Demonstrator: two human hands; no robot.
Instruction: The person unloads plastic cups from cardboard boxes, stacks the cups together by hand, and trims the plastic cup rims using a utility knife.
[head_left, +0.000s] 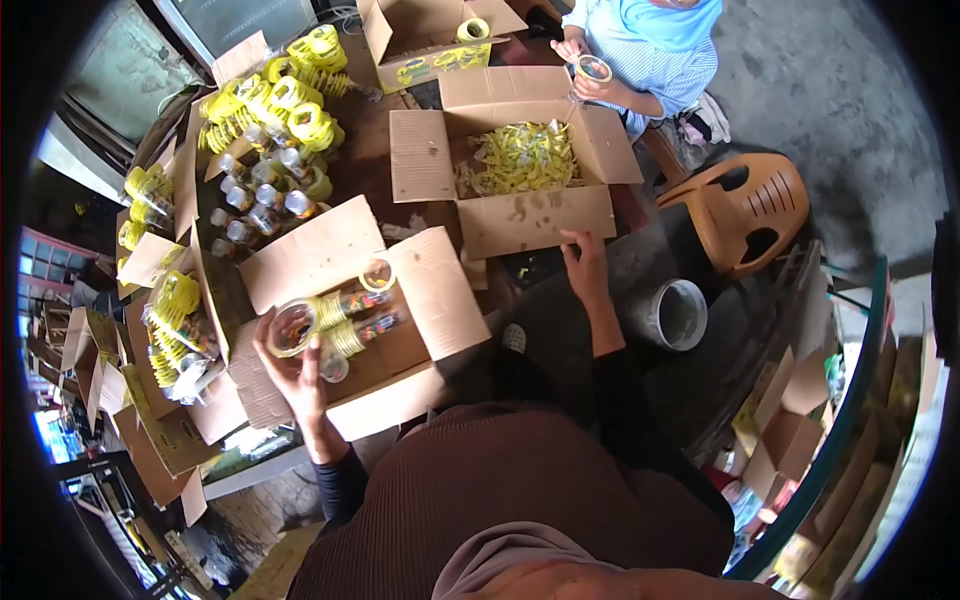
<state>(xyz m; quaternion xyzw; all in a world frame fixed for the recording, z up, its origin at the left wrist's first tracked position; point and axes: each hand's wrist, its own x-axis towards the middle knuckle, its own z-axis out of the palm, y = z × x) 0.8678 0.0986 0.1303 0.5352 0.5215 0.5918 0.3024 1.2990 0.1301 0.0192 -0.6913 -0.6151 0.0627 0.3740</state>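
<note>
My left hand (298, 370) is at the left side of an open cardboard box (350, 415), its fingers around a round clear container with a yellow rim (294, 328). Inside that box lie stacks of yellow rings with colourful, dark-patterned tubes (345, 320), and a single yellow ring (377, 274) rests near its back flap. My right hand (585, 270) is raised at the front edge of a second open box (535, 222), fingers apart and nothing seen in them. That second box holds a loose pile of yellow and clear pieces (525, 157).
Bunches of yellow rings (290, 95) and several capped jars (265, 200) stand at the back left. Another person (650, 60) holds a round item at the back right. An orange chair (745, 210) and a white bucket (680, 315) are on the right.
</note>
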